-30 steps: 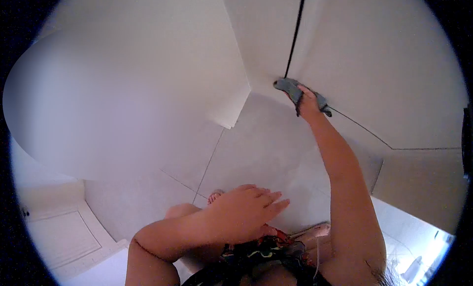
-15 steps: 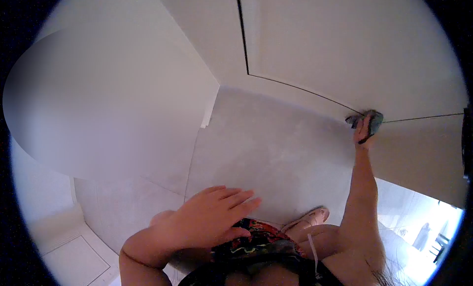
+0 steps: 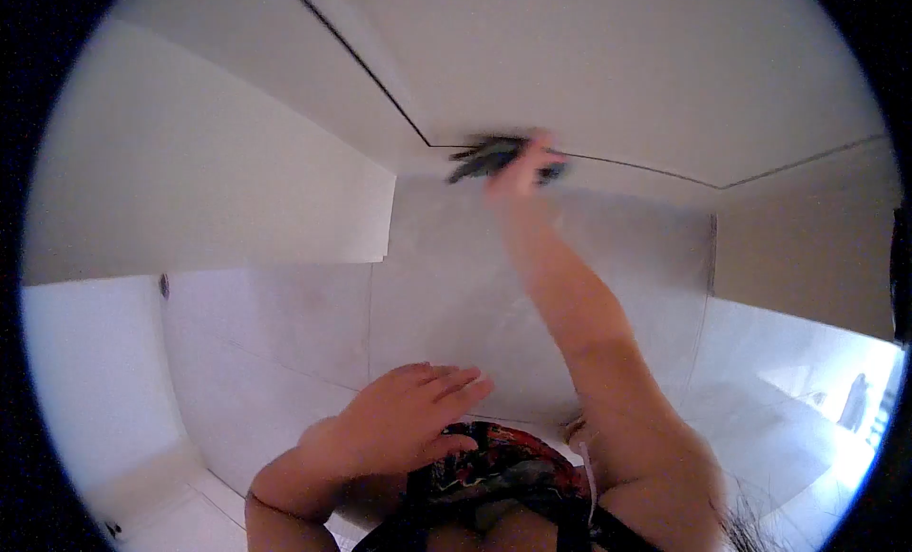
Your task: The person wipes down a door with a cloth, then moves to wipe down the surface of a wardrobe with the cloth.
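My right hand (image 3: 518,170), smeared by motion, presses a dark grey-green cloth (image 3: 489,158) against the lower edge of a pale panel (image 3: 608,67). The cloth lies over a thin dark seam near the seam's corner and sticks out on both sides of the fingers. Low in the view, my left hand (image 3: 408,409) hangs over my lap, its fingers spread and holding nothing. Beneath it is dark, red-patterned clothing (image 3: 503,457).
Grey floor tiles (image 3: 456,314) lie below the panel. A pale wall (image 3: 237,181) ends in a corner at the left. To the right, a beige block (image 3: 798,238) stands beside a bright opening (image 3: 855,390). A white door-like panel (image 3: 180,523) shows at bottom left.
My right hand has swept the cloth right along the seam, then back left. My left hand stays spread over my lap. The view has turned, bringing more of the left wall and floor into sight.
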`<state>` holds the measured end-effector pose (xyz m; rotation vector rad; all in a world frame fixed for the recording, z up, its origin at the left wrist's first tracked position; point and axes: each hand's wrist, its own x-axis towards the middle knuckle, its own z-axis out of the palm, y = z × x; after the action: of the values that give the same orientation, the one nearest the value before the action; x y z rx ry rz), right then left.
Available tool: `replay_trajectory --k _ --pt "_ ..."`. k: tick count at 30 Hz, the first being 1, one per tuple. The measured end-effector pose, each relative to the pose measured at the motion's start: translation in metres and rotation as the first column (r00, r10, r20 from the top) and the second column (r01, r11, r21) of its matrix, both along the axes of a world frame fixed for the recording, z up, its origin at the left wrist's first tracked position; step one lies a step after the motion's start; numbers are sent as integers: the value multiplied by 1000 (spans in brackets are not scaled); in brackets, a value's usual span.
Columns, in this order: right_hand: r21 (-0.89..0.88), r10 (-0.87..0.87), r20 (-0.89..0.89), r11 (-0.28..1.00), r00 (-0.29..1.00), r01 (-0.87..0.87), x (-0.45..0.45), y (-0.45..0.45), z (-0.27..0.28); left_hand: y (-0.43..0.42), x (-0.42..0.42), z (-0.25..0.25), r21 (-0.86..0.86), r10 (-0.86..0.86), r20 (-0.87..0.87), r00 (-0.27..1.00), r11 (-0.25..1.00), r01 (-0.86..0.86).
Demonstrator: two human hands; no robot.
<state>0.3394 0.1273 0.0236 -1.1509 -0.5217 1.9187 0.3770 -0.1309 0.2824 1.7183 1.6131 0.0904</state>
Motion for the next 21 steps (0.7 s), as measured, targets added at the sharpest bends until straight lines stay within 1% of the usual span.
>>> replay_trajectory --k 1,3,4,5,6,7,8,9,10,11,12,14,16,17,18,19,21 --pt "-201 -175 -462 976 869 90 -18 -20 0 3 3 0 -12 -23 -9 1000 1000 22" --pt "-237 7 -511 960 860 -148 -61 -63 13 13 9 3 -31 4 40 999 1000 -3" --pt "-176 155 -589 933 793 -313 -69 -71 24 19 7 3 -46 3 30 1000 999 -2" --pt "-189 144 -595 931 791 -312 -74 -65 31 22 4 4 -65 23 25 999 998 -22" --pt "-330 94 -514 896 852 -298 -83 -60 38 19 -2 5 -77 45 31 999 996 -43" --pt "-385 79 -465 879 882 -282 -79 -60 42 11 -4 5 -73 45 40 998 996 -42" --pt "-439 66 -414 859 908 -263 -75 -60 45 1 -2 4 -62 67 1 998 996 -67" --pt "-414 39 -389 885 921 -212 -60 -45 51 7 3 13 -65 97 -39 995 993 -99" --pt "-390 7 -369 907 929 -162 -40 -26 54 16 9 21 -64 100 -39 994 993 -103" --pt "-222 -42 -169 975 985 3 -23 -14 31 16 11 22 -36 106 -19 994 994 -107" --pt "-278 -136 -112 955 984 101 -2 7 14 16 15 25 -14 105 -2 994 994 -105" --pt "-161 -264 -46 954 964 253 69 42 40 21 17 29 -19 90 -7 996 996 -90" --pt "53 -315 50 948 948 313 117 82 5 24 14 35 -34 68 2 998 997 -68" --pt "76 -333 155 943 930 325 121 80 -3 27 13 39 -80 101 23 995 992 -98" --pt "96 -347 262 938 901 333 126 78 -16 19 5 28 -115 133 46 990 985 -127" --pt "110 -296 146 953 944 282 122 75 -46 18 3 24 -119 120 53 991 986 -113" --pt "220 -121 357 975 926 42 110 56 -64 18 4 13 -82 82 30 996 993 -79"
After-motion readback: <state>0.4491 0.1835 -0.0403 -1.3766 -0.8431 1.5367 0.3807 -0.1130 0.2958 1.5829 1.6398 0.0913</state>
